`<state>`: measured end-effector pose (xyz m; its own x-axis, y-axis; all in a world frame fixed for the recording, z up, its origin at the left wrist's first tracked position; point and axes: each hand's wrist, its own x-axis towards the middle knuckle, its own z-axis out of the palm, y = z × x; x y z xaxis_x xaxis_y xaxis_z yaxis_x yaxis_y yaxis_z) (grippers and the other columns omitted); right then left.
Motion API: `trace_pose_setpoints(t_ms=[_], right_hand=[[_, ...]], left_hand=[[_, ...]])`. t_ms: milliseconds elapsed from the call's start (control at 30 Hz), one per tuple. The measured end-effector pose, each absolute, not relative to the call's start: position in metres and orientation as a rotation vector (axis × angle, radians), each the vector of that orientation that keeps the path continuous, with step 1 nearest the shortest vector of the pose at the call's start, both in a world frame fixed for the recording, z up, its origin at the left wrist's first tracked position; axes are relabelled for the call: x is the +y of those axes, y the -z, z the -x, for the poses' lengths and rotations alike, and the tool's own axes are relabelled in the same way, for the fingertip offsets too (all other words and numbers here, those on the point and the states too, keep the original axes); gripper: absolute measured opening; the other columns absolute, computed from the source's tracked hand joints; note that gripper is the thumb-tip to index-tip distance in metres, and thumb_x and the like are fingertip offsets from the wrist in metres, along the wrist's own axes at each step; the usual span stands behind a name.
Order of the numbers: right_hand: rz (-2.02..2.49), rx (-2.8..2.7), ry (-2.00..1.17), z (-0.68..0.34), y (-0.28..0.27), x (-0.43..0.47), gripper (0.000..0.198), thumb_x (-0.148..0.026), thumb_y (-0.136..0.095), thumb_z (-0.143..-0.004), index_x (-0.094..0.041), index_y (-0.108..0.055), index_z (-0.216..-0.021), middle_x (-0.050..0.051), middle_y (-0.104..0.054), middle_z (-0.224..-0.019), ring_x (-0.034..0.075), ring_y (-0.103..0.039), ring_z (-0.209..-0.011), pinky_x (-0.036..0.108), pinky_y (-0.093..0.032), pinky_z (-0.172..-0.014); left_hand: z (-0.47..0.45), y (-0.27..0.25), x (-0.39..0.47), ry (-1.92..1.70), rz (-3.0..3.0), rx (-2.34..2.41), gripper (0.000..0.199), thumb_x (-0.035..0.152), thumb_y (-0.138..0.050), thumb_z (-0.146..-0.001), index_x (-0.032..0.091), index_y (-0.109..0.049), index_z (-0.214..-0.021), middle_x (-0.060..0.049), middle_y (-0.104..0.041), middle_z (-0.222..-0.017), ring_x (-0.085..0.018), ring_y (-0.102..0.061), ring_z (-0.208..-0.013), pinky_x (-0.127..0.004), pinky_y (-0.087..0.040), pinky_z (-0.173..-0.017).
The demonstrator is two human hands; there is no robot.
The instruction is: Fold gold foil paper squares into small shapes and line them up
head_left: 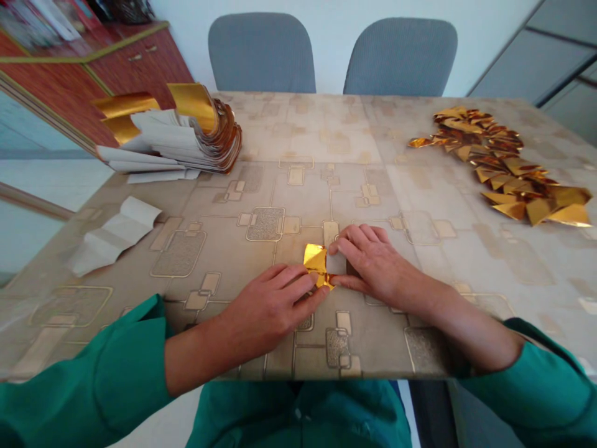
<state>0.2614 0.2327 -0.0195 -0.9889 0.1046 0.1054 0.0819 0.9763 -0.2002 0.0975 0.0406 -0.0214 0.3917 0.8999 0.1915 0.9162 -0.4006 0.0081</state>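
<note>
A small piece of gold foil paper (315,257), partly folded, lies on the table near its front edge. Its shiny gold side shows on the left and a pale backing shows on the right. My left hand (275,305) holds the lower left part, thumb and fingers pressed together on it. From the other side, my right hand (373,261) grips the right edge between curled fingers and thumb. The fingers hide some of the creases.
A thick stack of gold and white paper sheets (172,143) stands at the back left. Nearer lies a creased pale sheet (116,236). Many folded gold pieces (504,162) form a pile at right. Two grey chairs (261,53) stand beyond the patterned table (298,193).
</note>
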Motion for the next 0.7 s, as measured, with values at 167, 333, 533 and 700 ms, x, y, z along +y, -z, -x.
trace_pose_setpoints(t_ms=[167,333,533,700], right_hand=[[0.148,-2.997,-0.37,-0.263,0.021,0.243,0.047,-0.062,-0.051,-0.091,-0.021,-0.056,-0.113,0.009,-0.056,-0.111,0.027,-0.049,-0.102,0.04,-0.033,-0.088],[0.16,-3.013,-0.491,-0.263,0.016,0.249,0.04,-0.054,-0.061,-0.09,-0.022,-0.056,-0.113,0.007,-0.058,-0.112,0.026,-0.05,-0.103,0.038,-0.034,-0.086],[-0.081,-2.935,-0.486,-0.259,0.009,0.245,0.028,-0.04,-0.062,-0.093,-0.021,-0.058,-0.114,0.007,-0.06,-0.109,0.023,-0.051,-0.102,0.035,-0.034,-0.084],[-0.37,-2.906,-0.51,-0.256,0.008,0.237,0.019,-0.026,-0.046,-0.102,-0.027,-0.065,-0.106,0.002,-0.066,-0.102,0.019,-0.052,-0.096,0.035,-0.031,-0.087]], left_hand=[[-0.093,0.021,0.042,0.227,2.533,-1.648,0.034,0.018,-0.04,-0.102,0.015,-0.056,-0.132,-0.012,-0.063,-0.119,-0.027,-0.057,-0.11,-0.042,-0.054,-0.089],[-0.086,0.023,0.043,0.252,2.558,-1.632,0.033,0.021,-0.043,-0.102,0.018,-0.055,-0.133,-0.011,-0.062,-0.124,-0.026,-0.058,-0.112,-0.042,-0.054,-0.09],[-0.086,0.024,0.044,0.311,2.574,-1.652,0.033,0.023,-0.045,-0.101,0.017,-0.056,-0.132,-0.013,-0.061,-0.124,-0.026,-0.058,-0.112,-0.044,-0.053,-0.092],[-0.089,0.024,0.044,0.298,2.606,-1.642,0.036,0.026,-0.048,-0.1,0.013,-0.055,-0.132,-0.016,-0.061,-0.123,-0.028,-0.057,-0.116,-0.044,-0.052,-0.096]])
